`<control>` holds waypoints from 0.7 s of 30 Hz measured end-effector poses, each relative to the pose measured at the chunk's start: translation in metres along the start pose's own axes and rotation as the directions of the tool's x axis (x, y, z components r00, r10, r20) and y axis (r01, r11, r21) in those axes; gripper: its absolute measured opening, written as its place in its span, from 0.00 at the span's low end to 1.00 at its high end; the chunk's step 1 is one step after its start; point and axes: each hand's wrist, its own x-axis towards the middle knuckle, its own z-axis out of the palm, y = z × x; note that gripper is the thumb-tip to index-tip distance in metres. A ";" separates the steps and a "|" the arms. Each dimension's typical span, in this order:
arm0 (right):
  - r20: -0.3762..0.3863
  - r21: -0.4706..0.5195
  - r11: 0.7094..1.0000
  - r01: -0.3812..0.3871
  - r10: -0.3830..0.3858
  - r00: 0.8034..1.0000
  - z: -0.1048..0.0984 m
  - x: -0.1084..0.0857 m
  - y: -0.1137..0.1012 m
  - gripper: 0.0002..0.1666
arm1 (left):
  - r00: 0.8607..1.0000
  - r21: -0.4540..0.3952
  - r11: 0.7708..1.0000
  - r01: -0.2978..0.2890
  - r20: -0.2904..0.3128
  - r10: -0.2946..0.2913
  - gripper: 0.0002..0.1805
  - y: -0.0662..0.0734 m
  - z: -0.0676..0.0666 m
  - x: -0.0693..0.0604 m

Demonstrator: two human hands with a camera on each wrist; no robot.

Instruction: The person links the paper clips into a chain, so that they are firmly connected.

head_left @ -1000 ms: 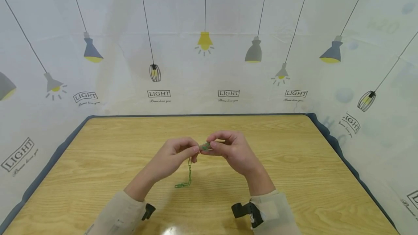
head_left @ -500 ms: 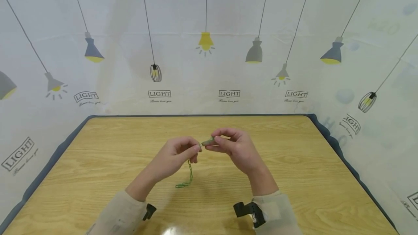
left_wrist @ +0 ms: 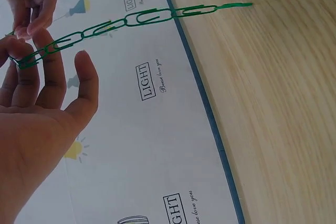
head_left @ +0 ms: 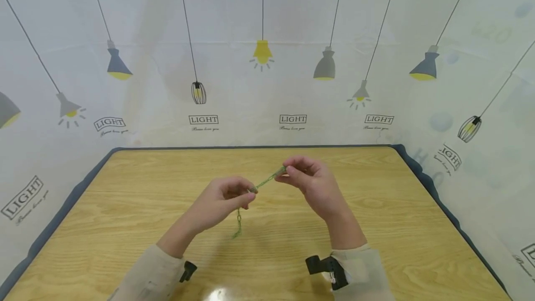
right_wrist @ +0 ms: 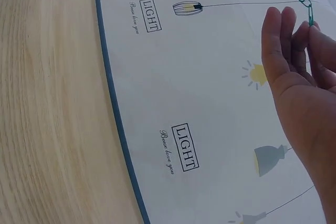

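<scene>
A chain of linked green paper clips (head_left: 269, 179) runs between both hands above the table. My left hand (head_left: 221, 200) pinches the chain between thumb and fingertips. From it a tail of several clips (left_wrist: 149, 18) dangles toward the tabletop; whether its end touches the wood I cannot tell. Up and to the right, my right hand (head_left: 315, 185) pinches an end clip (right_wrist: 310, 14) between thumb and index finger. The stretch between the hands slants upward to the right and looks nearly straight. Fingers hide the links at both grips.
The wooden table (head_left: 397, 212) has a dark blue edging (head_left: 251, 147) along its back and sides. Behind it hangs a pale wall covering (head_left: 234, 59) printed with lamps and lettering. Black wrist camera mounts (head_left: 328, 271) sit on both sleeves.
My right hand has moved up and right, away from the left, drawing out a length of paper clip chain between them. The left hand has barely moved, and its dangling tail hangs shorter.
</scene>
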 end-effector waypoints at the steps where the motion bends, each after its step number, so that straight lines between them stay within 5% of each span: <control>1: -0.010 -0.004 1.000 -0.002 0.002 1.000 -0.002 -0.001 -0.001 0.09 | 1.000 0.002 1.000 0.004 0.000 -0.004 0.11 0.000 0.000 0.000; 21: -0.178 -0.051 0.999 0.017 -0.026 0.984 -0.038 -0.023 -0.020 0.10 | 0.997 0.067 0.995 0.072 0.008 -0.073 0.15 -0.019 -0.016 -0.013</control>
